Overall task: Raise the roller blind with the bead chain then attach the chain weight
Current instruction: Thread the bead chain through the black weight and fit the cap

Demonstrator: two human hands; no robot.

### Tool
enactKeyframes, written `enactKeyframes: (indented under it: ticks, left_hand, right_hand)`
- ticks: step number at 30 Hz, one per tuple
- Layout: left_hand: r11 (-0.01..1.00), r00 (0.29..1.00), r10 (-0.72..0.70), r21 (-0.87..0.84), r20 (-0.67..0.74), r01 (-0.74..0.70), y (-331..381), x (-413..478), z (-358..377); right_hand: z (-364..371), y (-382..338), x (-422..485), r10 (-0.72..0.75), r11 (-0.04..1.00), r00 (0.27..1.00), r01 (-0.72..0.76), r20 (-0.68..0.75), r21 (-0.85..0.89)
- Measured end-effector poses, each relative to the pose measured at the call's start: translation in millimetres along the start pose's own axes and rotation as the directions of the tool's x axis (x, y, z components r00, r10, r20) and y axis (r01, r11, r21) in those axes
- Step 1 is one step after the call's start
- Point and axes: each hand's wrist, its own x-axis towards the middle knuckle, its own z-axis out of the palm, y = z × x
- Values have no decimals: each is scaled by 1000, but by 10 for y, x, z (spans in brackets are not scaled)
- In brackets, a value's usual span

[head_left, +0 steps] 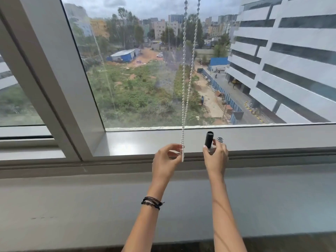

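A white bead chain (184, 99) hangs as a loop in two strands in front of the window glass, down to the sill. My left hand (166, 160) pinches the bottom of the loop between thumb and fingers. Just to the right, my right hand (216, 155) holds a black cylindrical chain weight (209, 140) upright by its lower end. A small grey round piece (220, 139) shows at my right fingertips; whether it is held or rests on the sill I cannot tell. The roller blind itself is out of view.
A wide grey window frame (60, 82) slants down on the left. The grey inner sill (127, 142) runs below the glass, with a broad grey ledge (91, 206) nearer to me. Buildings and green ground lie outside.
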Motion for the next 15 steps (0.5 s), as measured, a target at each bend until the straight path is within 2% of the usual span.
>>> enactKeyframes:
  ticks: [4, 11, 15]
  left_hand:
    - [1000, 1000, 11, 14, -24, -11, -4, -20, 74]
    - [1000, 997, -1, -5, -75, 0, 8, -4, 156]
    - [999, 993, -16, -41, -113, 12, -17, 7, 185]
  right_hand:
    - [75, 21, 140, -31, 999, 996, 28, 83, 36]
    - [81, 83, 264, -44, 994, 995, 53, 94, -98]
    - [49, 125, 275, -97, 993, 986, 105, 136, -54]
